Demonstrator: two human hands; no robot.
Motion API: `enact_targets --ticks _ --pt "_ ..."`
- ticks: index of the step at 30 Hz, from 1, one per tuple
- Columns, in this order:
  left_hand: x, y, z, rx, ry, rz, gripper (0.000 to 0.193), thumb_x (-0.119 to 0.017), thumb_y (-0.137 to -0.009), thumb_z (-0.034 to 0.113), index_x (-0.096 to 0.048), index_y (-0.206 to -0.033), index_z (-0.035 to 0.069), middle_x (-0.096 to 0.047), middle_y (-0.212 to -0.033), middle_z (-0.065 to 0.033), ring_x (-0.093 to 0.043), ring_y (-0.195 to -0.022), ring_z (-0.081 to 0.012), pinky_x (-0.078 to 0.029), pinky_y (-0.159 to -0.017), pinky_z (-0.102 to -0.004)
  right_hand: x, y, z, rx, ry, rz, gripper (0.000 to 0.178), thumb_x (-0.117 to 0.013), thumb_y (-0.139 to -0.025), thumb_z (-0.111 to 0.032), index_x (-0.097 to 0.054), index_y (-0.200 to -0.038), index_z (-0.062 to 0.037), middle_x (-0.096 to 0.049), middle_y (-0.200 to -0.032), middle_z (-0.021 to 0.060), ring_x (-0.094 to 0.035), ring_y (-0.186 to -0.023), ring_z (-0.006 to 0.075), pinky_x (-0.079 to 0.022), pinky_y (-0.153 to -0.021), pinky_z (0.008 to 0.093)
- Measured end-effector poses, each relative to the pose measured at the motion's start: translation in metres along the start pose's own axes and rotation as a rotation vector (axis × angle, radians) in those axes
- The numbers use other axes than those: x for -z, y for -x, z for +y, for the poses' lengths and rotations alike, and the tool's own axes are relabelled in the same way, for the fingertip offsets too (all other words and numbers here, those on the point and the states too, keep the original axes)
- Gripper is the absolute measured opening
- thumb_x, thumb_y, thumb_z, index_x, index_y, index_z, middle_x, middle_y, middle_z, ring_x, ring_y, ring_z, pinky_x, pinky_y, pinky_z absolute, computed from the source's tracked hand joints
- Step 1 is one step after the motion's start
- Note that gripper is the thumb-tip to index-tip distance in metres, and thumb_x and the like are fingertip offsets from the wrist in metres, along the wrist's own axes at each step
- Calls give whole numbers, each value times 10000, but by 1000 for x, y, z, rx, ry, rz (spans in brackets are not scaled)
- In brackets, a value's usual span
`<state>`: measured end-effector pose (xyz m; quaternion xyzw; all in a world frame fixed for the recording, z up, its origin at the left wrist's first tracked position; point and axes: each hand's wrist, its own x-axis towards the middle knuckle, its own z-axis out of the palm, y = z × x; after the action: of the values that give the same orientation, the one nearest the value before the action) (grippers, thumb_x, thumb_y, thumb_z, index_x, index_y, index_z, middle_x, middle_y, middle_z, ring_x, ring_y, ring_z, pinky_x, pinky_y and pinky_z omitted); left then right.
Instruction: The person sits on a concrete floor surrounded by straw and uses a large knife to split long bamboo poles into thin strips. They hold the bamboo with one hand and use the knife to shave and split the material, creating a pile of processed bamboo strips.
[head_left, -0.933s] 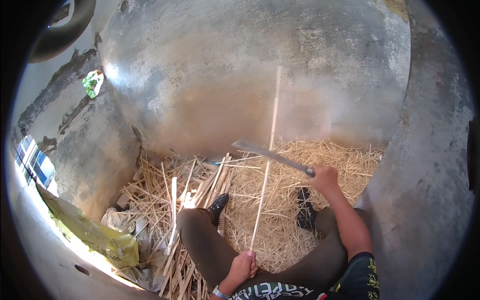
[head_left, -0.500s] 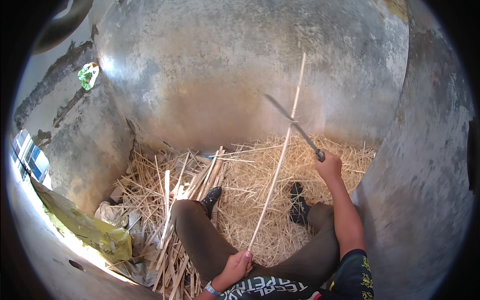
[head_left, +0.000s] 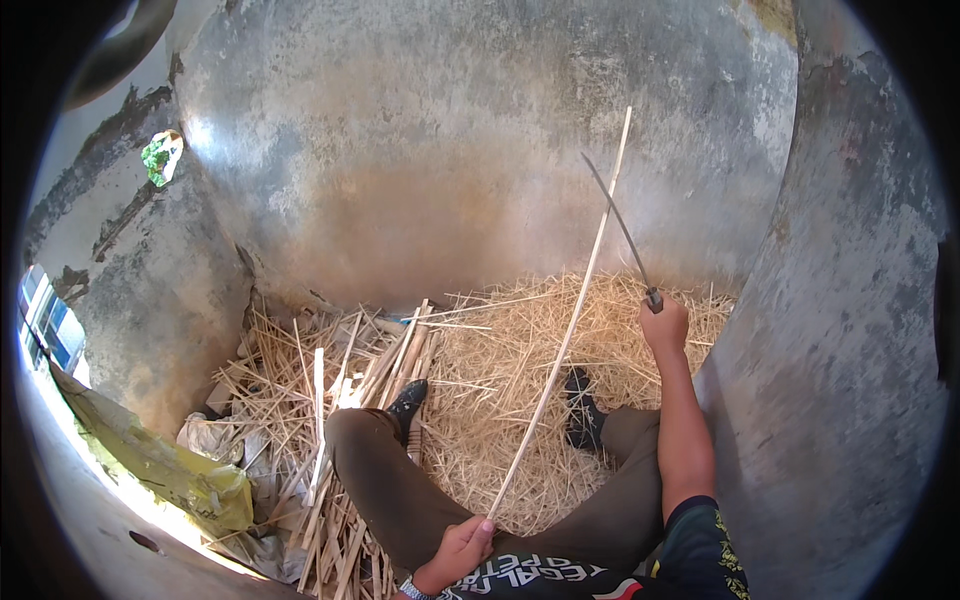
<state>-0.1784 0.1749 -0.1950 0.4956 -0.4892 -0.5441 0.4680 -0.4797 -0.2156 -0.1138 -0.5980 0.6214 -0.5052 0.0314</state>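
Note:
A long, thin, pale stick (head_left: 560,360), seemingly a bamboo strip, slants up from my lap toward the far wall. My left hand (head_left: 465,546) is closed around its near end, thumb on top. Over to the right, my right hand (head_left: 664,322) is wrapped around the dark handle of a machete (head_left: 626,232). Its long, narrow blade points up and to the left, crossing the stick in view near the upper part. Whether the blade touches the stick there, I cannot tell.
Fine straw-like shavings (head_left: 500,440) cover the floor between my dark shoes. A heap of split sticks (head_left: 350,540) lies on the left, beside a yellowish plastic sheet (head_left: 190,475). Worn concrete walls (head_left: 480,150) close in at the back and right.
The machete has swung steeper, its tip moving up and right, and crosses the stick higher up. The stick's far end has shifted slightly right. Both hands keep their grip.

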Motion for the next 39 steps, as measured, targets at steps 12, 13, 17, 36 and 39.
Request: enact_targets --ticks 12,13,17,36,39 --pt "-2 -4 24 227 338 203 352 -454 -1100 308 -456 -830 82 -392 -623 12 -342 -494 -99 -328 -462 -270 -19 21 -23 717 74 -121 139 -788 -712 -180 -667 -742 -117 -641 -620 100 -626 -540 264 -504 -576 411" --pt "-5 -5 27 287 333 253 363 -489 -1084 337 -475 -806 104 -417 -615 29 -367 -491 -92 -324 -446 -276 -17 13 -17 700 128 -202 128 -776 -708 -200 -680 -749 -126 -653 -634 105 -649 -572 282 -521 -609 441" --pt "2 -6 6 228 395 103 341 -423 -1114 274 -446 -855 53 -387 -633 -11 -325 -498 -102 -341 -480 -263 -25 -13 -4 305 306 -168 183 -718 -782 -267 -696 -796 -86 -671 -663 124 -685 -662 344 -531 -655 489" --pt "-1 -26 35 270 323 64 209 -437 -1067 183 -473 -919 40 -369 -621 -3 -343 -473 -90 -304 -442 -264 -31 6 -15 103 169 -293 201 -678 -857 -267 -728 -887 -74 -671 -692 154 -658 -642 323 -512 -636 451" --pt "-2 -31 47 230 269 171 197 -402 -1048 162 -471 -910 40 -374 -621 -4 -358 -464 -96 -318 -426 -258 -35 24 -40 142 94 -391 151 -709 -833 -227 -712 -861 -79 -643 -632 115 -618 -550 270 -502 -583 406"
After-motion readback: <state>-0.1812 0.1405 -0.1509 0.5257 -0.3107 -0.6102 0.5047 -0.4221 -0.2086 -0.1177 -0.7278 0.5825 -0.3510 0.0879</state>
